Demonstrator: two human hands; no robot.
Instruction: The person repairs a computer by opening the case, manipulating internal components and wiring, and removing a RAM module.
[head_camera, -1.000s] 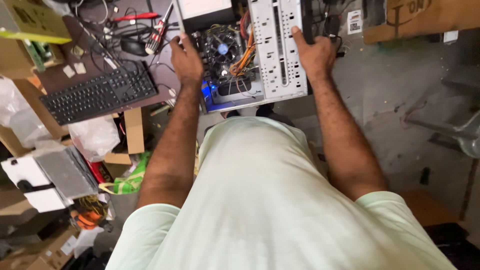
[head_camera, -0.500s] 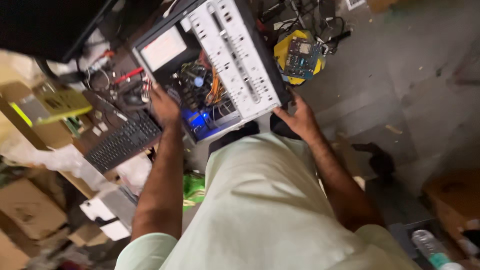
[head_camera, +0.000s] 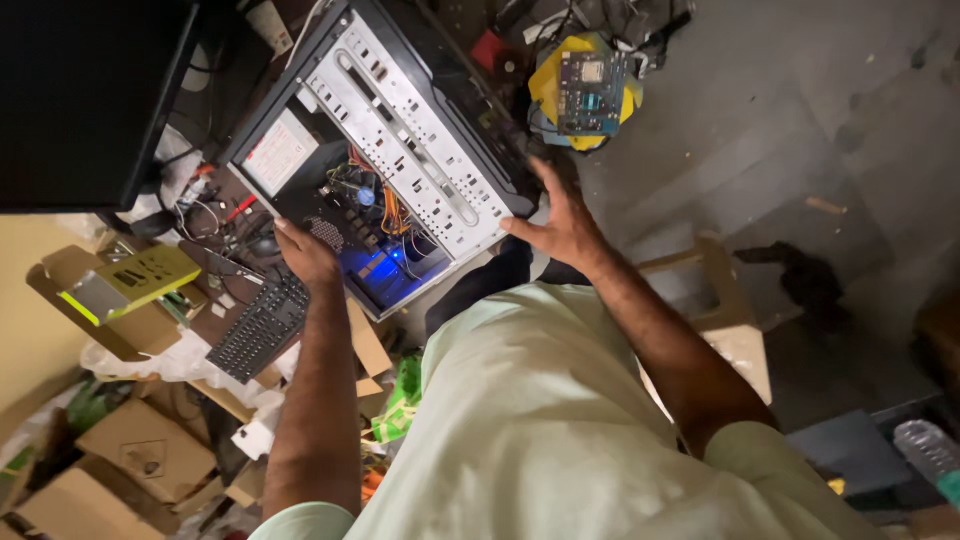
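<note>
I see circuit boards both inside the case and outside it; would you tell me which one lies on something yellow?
The small green circuit board lying on the floor beyond the right hand rests on yellow material. The other board sits inside the open computer case, lit blue.

Open computer case (head_camera: 400, 150): black shell, side panel off, perforated white drive cage across the top. Inside, orange cables and a blue glow. It lies tilted on the bench.
</note>
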